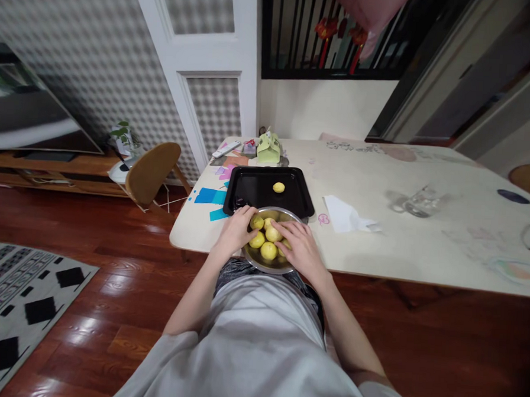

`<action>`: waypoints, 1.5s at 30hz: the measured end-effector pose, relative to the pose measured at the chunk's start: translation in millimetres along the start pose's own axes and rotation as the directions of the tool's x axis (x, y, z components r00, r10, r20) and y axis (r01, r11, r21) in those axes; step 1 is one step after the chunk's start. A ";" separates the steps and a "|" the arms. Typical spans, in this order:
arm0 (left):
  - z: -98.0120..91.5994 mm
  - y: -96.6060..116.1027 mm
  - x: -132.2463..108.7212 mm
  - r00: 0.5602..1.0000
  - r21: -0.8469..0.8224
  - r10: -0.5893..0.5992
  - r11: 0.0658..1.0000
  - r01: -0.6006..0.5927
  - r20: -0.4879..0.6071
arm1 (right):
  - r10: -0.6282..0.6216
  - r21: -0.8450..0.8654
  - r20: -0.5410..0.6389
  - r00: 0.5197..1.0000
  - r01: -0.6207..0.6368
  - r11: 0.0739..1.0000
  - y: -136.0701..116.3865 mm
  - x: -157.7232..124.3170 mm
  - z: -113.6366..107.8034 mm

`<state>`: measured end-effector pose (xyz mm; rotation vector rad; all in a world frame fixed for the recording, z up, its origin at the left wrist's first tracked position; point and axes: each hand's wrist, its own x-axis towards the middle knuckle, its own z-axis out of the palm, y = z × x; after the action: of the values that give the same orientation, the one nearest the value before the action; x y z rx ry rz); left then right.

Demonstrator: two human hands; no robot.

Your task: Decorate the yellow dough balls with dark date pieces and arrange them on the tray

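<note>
A steel bowl (261, 264) sits at the near edge of the table, holding several yellow dough balls (269, 250). My left hand (235, 231) rests on the bowl's left rim, fingers curled over a ball at the edge. My right hand (298, 246) reaches into the bowl from the right, its fingers laid over the balls. Just behind the bowl lies a black baking tray (247, 191) with one yellow dough ball (278, 187) on it.
The pale table (422, 242) also carries a white paper (346, 216), a clear glass object (413, 202), blue paper pieces (209, 196), a green box (268, 147) and a remote (225, 149). A wooden chair (151, 170) stands at the left end, over dark wood floor.
</note>
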<state>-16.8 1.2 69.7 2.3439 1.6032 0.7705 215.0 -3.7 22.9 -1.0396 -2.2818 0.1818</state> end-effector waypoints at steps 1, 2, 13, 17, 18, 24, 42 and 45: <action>-0.6 0.7 -0.3 0.999 -0.018 0.050 0.999 -0.049 0.006 | -0.004 0.023 -0.003 1.000 0.005 1.000 1.5 -0.4 0.5; -0.5 1.7 -0.4 0.995 -0.037 0.098 0.995 -0.097 0.016 | -0.004 0.048 -0.009 1.000 0.005 0.999 2.9 -0.7 0.9; 16.6 7.5 -2.8 0.962 -0.205 0.253 0.952 -0.227 0.107 | -0.004 0.024 -0.049 0.999 0.005 1.000 0.4 -9.4 -5.3; 13.1 4.3 -4.0 0.948 -0.232 0.276 0.944 -0.237 0.158 | 0.011 0.051 -0.070 0.997 -0.008 0.999 0.9 -13.3 -4.9; 12.6 3.2 -4.0 0.945 -0.228 0.275 0.945 -0.232 0.177 | 0.018 0.056 -0.075 0.997 -0.013 0.998 1.0 -13.6 -4.9; 17.1 -1.7 -1.9 0.951 -0.231 0.257 0.949 -0.215 0.173 | 0.034 0.070 -0.070 0.997 -0.029 0.997 1.2 -13.2 -7.9; 20.0 3.7 -7.1 0.955 -0.245 0.266 0.942 -0.229 0.131 | 0.103 -0.041 0.087 0.991 -0.099 0.994 6.1 -12.5 -22.6; 18.1 1.7 -7.2 0.955 -0.267 0.262 0.938 -0.219 0.139 | 0.092 -0.025 0.108 0.990 -0.090 0.996 9.0 -13.5 -31.6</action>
<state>-8.0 -3.7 52.9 2.3716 1.0925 0.7426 246.0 -11.2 38.5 -1.1711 -2.3393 0.2599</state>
